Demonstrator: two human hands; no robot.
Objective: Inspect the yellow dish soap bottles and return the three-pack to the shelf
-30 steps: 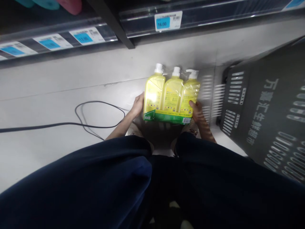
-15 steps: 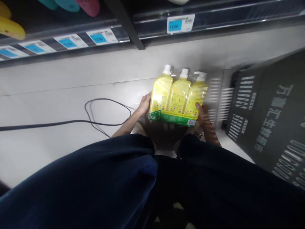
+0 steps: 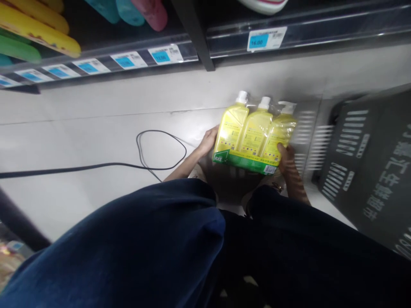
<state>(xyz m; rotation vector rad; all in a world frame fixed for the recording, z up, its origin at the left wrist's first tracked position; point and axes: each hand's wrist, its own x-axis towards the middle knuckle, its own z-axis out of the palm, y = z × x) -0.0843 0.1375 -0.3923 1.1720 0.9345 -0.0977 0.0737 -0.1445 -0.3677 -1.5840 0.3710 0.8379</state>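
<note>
From your head cam, you've got the shrink-wrapped three-pack of AXE bottles (image 3: 253,137) right between your two hands, out past your knees. Your left hand (image 3: 208,140) is clamped on its left side, with part of the fingers hidden behind it, and your right hand (image 3: 286,157) is gripping the right-hand bottle, thumb pressed on the front. Can't tell if the bottom is touching the floor or just off it. The bottles are bright yellow; two have plain white caps and the right one a white pump top, all pointing toward the shelf. There's a green band (image 3: 245,161) across the near end with the AXE logo at left and a barcode at right, and the clear film is catching some glare. Floor (image 3: 80,102) is pale gray with a thin seam, and a looped black cable (image 3: 96,167) lies on it left of your left hand. Up top is a dark shelf (image 3: 231,48) with blue-and-white price tags (image 3: 268,38) and yellow slippers (image 3: 41,30) plus teal and pink ones. Off to your right there's a dark gray slotted basket (image 3: 362,184) with white Chinese lettering, throwing striped light next to your hand.
</note>
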